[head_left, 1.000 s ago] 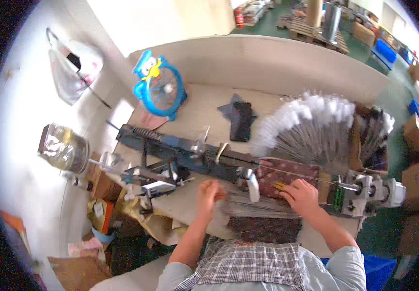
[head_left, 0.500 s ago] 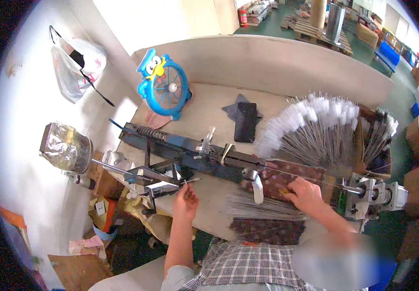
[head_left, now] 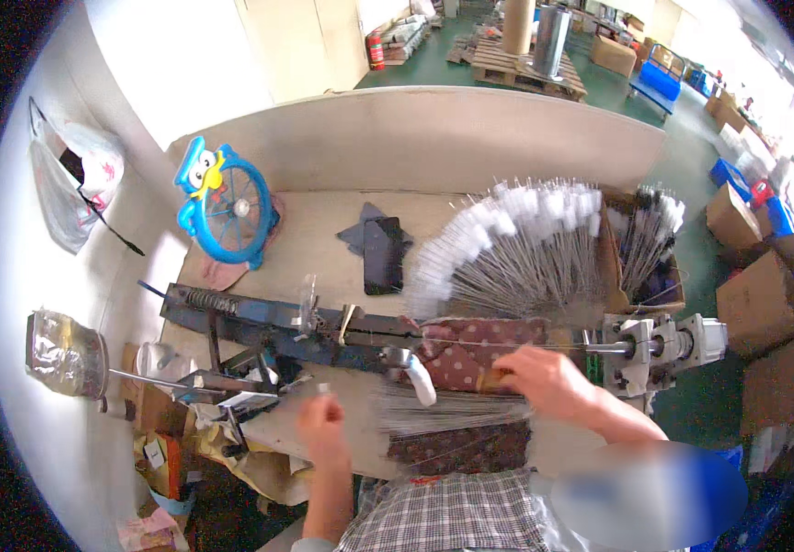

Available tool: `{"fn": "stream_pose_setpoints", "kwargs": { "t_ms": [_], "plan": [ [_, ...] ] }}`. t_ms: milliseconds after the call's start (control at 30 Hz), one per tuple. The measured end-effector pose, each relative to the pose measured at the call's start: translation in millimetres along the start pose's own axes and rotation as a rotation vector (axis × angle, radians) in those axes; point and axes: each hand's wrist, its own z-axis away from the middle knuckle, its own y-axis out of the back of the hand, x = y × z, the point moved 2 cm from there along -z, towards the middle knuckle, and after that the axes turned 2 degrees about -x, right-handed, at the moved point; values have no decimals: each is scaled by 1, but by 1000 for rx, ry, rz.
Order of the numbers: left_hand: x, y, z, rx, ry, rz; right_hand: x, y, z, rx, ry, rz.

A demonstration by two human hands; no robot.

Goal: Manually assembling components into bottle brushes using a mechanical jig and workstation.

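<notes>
My left hand (head_left: 323,428) is closed, slightly smeared by motion, above the near part of the table. A small whitish tip shows at its fingertips; what it belongs to cannot be made out. My right hand (head_left: 551,382) lies curled over the brown polka-dot cloth (head_left: 470,342), with something yellowish at its fingertips. Just beyond that hand, a thin wire (head_left: 516,344) stretches between a long dark metal bench fixture (head_left: 268,327) and the motor-driven spindle (head_left: 610,348). A white-handled lever (head_left: 422,379) stands left of my right hand. Thin wires (head_left: 443,411) lie bundled on the near side.
White-tipped wire brushes (head_left: 516,239) fan out at the back right, beside a cardboard box (head_left: 640,294) of dark-tipped ones. A black phone (head_left: 383,258) and a blue cartoon fan (head_left: 231,207) are farther back. A metal frame (head_left: 231,382) juts out at left.
The whole view has swung right, so the bench appears farther left and lower. My left hand has moved away from the metal frame. My right hand stays over the dotted cloth.
</notes>
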Motion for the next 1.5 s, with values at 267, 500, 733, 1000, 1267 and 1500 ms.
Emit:
{"fn": "stream_pose_setpoints", "kwargs": {
  "t_ms": [267, 500, 733, 1000, 1267, 1500],
  "plan": [
    [49, -173, 44, -558, 314, 410, 36, 21, -3, 173, -175, -225],
    [46, -194, 49, -597, 285, 317, 48, 21, 11, 272, -149, -291],
    [48, -178, 43, -336, 285, 377, 42, 28, 10, 188, 29, -103],
    [58, -167, 38, -306, 425, 532, 17, -14, -65, 253, -9, 182],
    [50, -156, 36, -447, 294, 407, 11, -10, -68, 48, -167, -193],
    [57, -168, 33, -329, 530, 744, -4, -17, -59, 213, -81, 18]
  ]
}}
